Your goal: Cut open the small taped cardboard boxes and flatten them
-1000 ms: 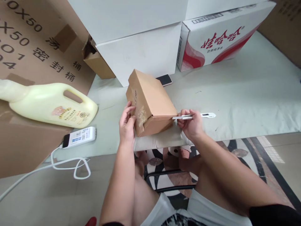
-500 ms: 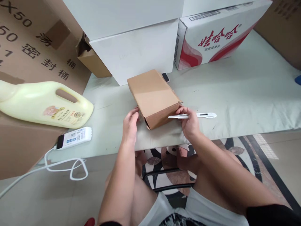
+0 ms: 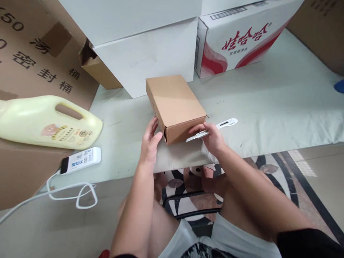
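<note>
I cannot see inside the small brown cardboard box (image 3: 174, 104): its top is closed and only a dark gap shows at its near-left corner. The middle of the slim white utility knife (image 3: 224, 124) is covered by the right hand (image 3: 212, 138), and I cannot tell whether a blade is out. The pale yellow plastic jug (image 3: 51, 122) is cut off by the left frame edge, and a blue object (image 3: 340, 85) by the right one.

The box lies flat on the pale cloth-covered bench (image 3: 268, 107), close to its near edge. The left hand (image 3: 150, 143) is spread, thumb and fingertips touching the box's near-left corner without closing on it. The right hand pinches the knife, which is held against the box's near-right face; one end points across that face and the other towards the right.

Behind the box, two stacked white cartons (image 3: 145, 53) and a white-and-red printed carton (image 3: 242, 39) are closed. Near the bench's left corner lie a white power bank (image 3: 80, 160) and its looped white cable (image 3: 67, 190).
</note>
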Available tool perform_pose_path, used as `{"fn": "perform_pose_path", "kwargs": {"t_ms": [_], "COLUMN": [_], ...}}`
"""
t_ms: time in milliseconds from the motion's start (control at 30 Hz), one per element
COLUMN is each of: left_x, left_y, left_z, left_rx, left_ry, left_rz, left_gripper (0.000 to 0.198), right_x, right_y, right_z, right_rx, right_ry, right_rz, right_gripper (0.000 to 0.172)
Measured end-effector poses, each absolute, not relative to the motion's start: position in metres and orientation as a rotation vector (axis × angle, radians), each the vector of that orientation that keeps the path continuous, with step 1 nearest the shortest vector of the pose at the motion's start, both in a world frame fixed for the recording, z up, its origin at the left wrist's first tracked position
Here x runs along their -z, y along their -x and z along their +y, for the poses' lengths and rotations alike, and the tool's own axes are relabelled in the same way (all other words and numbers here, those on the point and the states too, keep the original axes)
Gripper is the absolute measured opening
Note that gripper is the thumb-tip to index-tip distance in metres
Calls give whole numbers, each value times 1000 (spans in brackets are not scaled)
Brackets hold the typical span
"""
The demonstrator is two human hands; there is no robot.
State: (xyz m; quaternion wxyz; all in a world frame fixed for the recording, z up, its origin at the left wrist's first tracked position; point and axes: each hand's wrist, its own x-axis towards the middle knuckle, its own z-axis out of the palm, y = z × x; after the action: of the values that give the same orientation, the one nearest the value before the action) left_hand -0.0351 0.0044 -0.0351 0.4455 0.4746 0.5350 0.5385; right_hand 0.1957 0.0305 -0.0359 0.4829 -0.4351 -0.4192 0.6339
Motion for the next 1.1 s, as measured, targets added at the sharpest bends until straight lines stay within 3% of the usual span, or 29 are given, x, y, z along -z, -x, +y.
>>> {"fn": "perform_pose_path", "kwargs": {"t_ms": [167, 333, 700, 1100], "left_x": [43, 37, 25, 31], "left_y": [32, 24, 20, 24], "left_z": [4, 5, 2, 6], "left_rx": [-1339, -1346, -1394, -1332], "left_ry": [-1276, -1196, -1087, -1148], "left_rz": [1292, 1210, 1533, 1632], "left_gripper": [78, 65, 51, 47], "right_x": [38, 38, 37, 35], "right_y": [-200, -204, -199, -202], "right_z": [30, 27, 23, 28], "right_rx": [-1554, -1520, -1565, -1523], "right_ry": [1132, 1147, 1124, 1036], "right_rz": [-871, -870, -881, -643], "right_gripper": [53, 56, 59, 55]}}
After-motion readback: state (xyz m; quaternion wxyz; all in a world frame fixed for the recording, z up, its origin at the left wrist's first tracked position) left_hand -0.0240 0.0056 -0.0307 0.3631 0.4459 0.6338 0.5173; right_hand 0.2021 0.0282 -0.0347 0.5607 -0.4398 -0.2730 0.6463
